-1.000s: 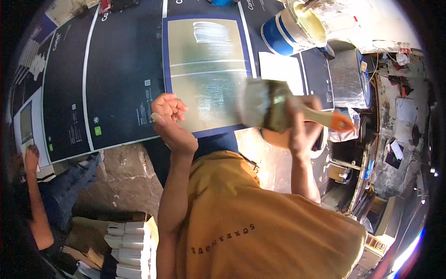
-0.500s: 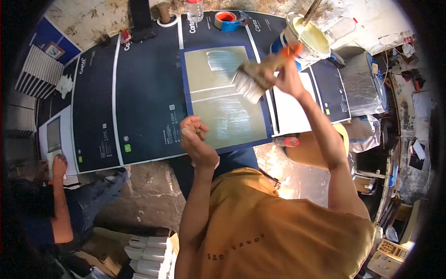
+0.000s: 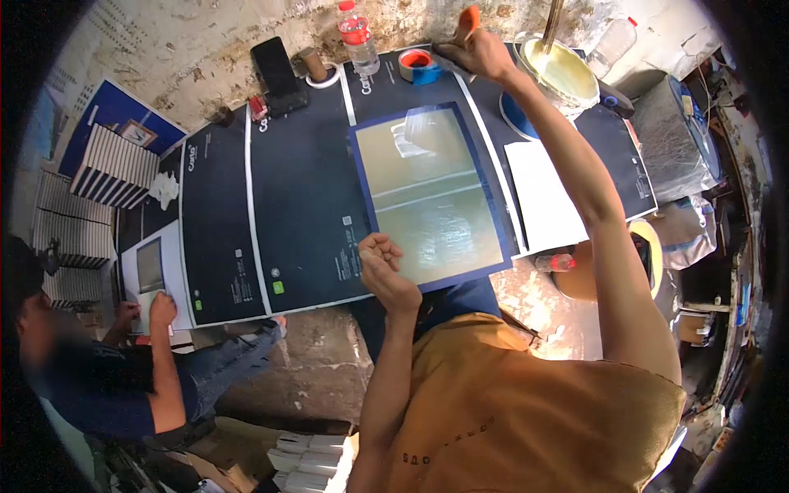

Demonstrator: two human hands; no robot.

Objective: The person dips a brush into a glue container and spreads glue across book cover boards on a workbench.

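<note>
My right hand (image 3: 486, 57) is raised at the far side of the table, closed around a wide paintbrush (image 3: 452, 54) with an orange handle end. It is beside the bucket (image 3: 526, 123) of pale creamy liquid, in which a stick (image 3: 554, 25) stands. My left hand (image 3: 388, 271) hovers at the lower left edge of a blue-bordered beige panel (image 3: 427, 172). Its fingers are loosely curled with gaps, holding nothing. Wet, shiny streaks cover parts of the panel, and a lighter band crosses its middle.
A white sheet (image 3: 546, 197) lies right of the panel. Along the back are a tape roll (image 3: 421, 72), a water bottle (image 3: 358, 41) and a black phone-like object (image 3: 278, 70). Book stacks (image 3: 119, 168) stand at left, where another person's hand (image 3: 163, 309) touches a small panel.
My right hand has carried the paintbrush from over the panel up and away to beside the bucket. The view has shifted, so the table appears further right. My left hand stays near the panel.
</note>
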